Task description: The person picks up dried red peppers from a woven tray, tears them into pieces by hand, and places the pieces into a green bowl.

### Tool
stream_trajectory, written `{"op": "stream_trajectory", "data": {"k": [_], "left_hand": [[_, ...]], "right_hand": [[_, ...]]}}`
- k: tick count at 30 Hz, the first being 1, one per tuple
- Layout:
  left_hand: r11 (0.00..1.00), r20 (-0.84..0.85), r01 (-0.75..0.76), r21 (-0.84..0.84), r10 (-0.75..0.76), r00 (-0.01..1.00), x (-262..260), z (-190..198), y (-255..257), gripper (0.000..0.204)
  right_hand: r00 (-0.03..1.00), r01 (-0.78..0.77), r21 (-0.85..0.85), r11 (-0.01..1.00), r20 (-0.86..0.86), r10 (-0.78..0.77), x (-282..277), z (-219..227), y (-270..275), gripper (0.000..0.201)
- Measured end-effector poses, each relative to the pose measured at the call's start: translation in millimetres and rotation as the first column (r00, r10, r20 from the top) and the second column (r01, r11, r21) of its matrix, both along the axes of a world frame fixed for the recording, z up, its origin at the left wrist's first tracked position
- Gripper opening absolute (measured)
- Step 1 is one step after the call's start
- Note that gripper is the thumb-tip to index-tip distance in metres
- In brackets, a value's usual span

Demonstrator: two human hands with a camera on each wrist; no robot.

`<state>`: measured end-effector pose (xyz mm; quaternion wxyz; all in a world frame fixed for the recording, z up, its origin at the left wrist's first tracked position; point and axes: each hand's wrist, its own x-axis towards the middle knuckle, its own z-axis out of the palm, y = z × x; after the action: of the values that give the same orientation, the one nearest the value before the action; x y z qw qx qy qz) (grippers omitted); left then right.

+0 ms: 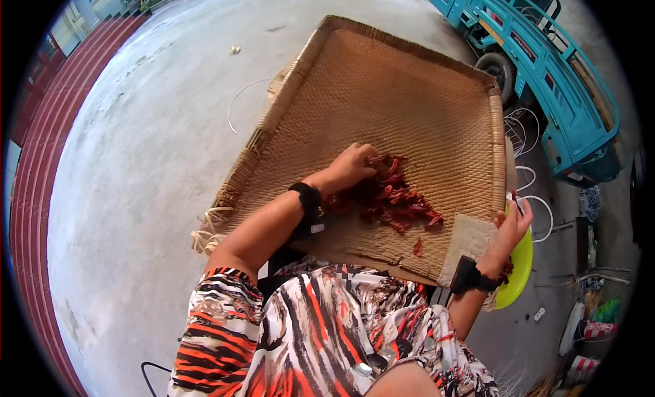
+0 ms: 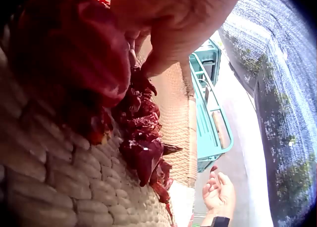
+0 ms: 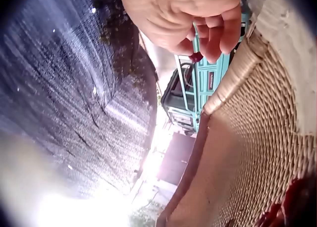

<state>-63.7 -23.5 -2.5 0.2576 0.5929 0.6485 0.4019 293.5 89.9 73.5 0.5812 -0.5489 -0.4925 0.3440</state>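
Note:
A heap of dried red chilies point(image 1: 396, 199) lies on a large woven tray point(image 1: 409, 90) tilted over the person's lap. My left hand point(image 1: 349, 170) reaches into the heap's far left side, its thumb and fingertips pinching a dried chili point(image 2: 142, 83) in the left wrist view. Beyond the tray's right rim, my right hand point(image 1: 510, 230) is raised with a small dark red dried chili point(image 3: 196, 57) between thumb and fingers. Below that hand is a yellow-green basin point(image 1: 515, 282), partly hidden by the hand and wrist, with some chilies point(image 1: 506, 268) at its near side.
One loose chili point(image 1: 417, 247) sits apart near the tray's front edge, beside a pale patch point(image 1: 467, 243) at the corner. A teal cargo tricycle point(image 1: 546, 76) stands at the far right. White hoses point(image 1: 542, 213) lie on the concrete ground beyond the basin.

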Motion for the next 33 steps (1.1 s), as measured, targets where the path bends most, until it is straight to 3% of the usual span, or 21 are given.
{"op": "stream_trajectory", "data": {"k": [1, 4, 6, 8, 11, 13, 16, 19, 25, 30, 33], "left_hand": [[0.999, -0.014, -0.033, 0.022, 0.033, 0.999, 2.4, 0.8, -1.7, 0.034], [0.993, -0.059, 0.098, 0.062, -0.094, 0.994, -7.2, -11.7, 11.2, 0.037], [0.993, -0.187, 0.11, -0.053, -0.118, 0.975, -3.8, 3.5, 6.7, 0.034], [0.988, -0.257, 0.116, -0.101, -0.139, 0.956, 0.3, 13.1, 4.0, 0.03], [0.992, -0.224, 0.125, 0.004, -0.121, 0.967, 0.2, 1.5, 6.4, 0.023], [0.981, -0.113, 0.115, 0.159, -0.097, 0.989, -0.1, -7.0, 0.6, 0.019], [0.971, -0.026, 0.209, 0.117, -0.208, 0.978, -5.6, 1.4, -0.8, 0.016], [0.988, 0.142, 0.129, 0.088, -0.141, 0.98, -3.4, 4.7, -8.0, 0.013], [0.985, 0.031, 0.168, 0.044, -0.17, 0.985, -12.2, -0.1, -10.2, 0.017], [0.988, 0.185, 0.149, -0.036, -0.14, 0.973, -15.1, 0.5, -8.9, 0.017], [0.987, 0.348, 0.128, -0.098, -0.087, 0.933, -14.6, 11.7, -11.9, 0.015]], "right_hand": [[0.996, 0.038, 0.002, 0.999, -0.079, -0.038, 6.8, -4.1, -2.9, 0.042], [0.963, 0.1, -0.047, 0.994, -0.246, -0.109, 8.3, -10.0, -5.5, 0.038], [0.988, -0.1, -0.082, 0.992, -0.125, 0.089, -5.2, -10.0, -5.2, 0.032], [0.945, -0.323, -0.122, 0.938, 0.012, 0.327, -33.7, -10.5, -8.8, 0.024], [0.688, -0.623, -0.123, 0.773, 0.384, 0.616, -91.4, -9.9, -28.6, 0.022], [0.531, -0.674, -0.084, 0.734, 0.637, 0.559, -120.5, -11.7, -40.3, 0.019], [0.366, -0.751, -0.036, 0.659, 0.808, 0.462, -143.5, -18.6, -47.9, 0.018], [0.306, -0.746, -0.091, 0.66, 0.834, 0.46, -151.1, -40.7, -43.7, 0.014], [0.408, -0.721, -0.043, 0.692, 0.78, 0.475, -144.0, -39.1, -47.7, 0.01], [0.58, -0.608, -0.155, 0.779, 0.582, 0.569, -130.6, -4.4, -55.4, 0.011], [0.676, -0.547, 0.006, 0.837, 0.594, 0.436, -103.1, -0.5, -42.7, 0.012]]}}
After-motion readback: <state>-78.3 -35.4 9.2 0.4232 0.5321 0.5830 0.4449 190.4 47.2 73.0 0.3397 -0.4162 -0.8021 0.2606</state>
